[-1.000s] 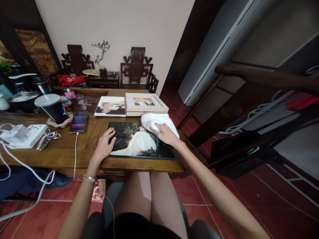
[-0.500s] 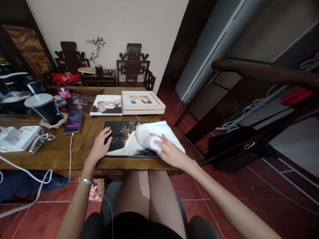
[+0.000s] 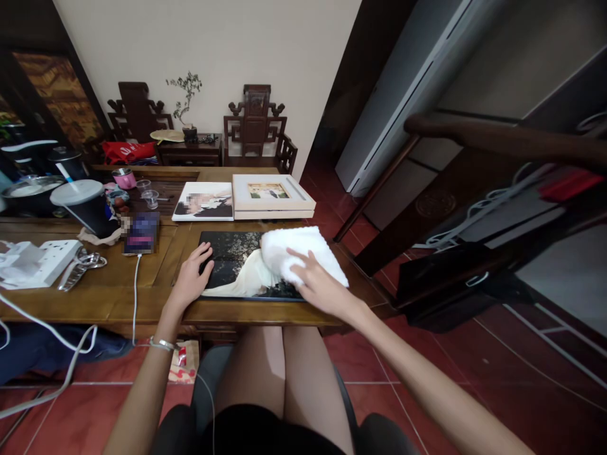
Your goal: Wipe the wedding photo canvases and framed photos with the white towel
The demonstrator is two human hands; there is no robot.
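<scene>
The dark photo panel point(image 3: 232, 256), printed with a pale gown, is laid flat at the near side of the desk point(image 3: 156, 287), presumably so that it can be reached from the seat by both hands. Its right part is hidden by a fluffy white cloth point(image 3: 315, 243), which is bunched under the fingers of the right hand point(image 3: 325, 287) and spread out beyond them; a firmer hold seems to be given by the bunching. The right forearm point(image 3: 427, 366) is angled inward, the index finger extended across the cloth. The panel's left edge is covered by the fingers of the left hand point(image 3: 193, 277), laid flat, slightly spread and closed on nothing, probably so that sliding is prevented. Behind the panel, a white photo book point(image 3: 203, 202) and a boxed album point(image 3: 274, 199) are set side by side, apparently kept out of the way. Farther left, a phone point(image 3: 142, 234) is plugged into a white cable point(image 3: 135, 297)
</scene>
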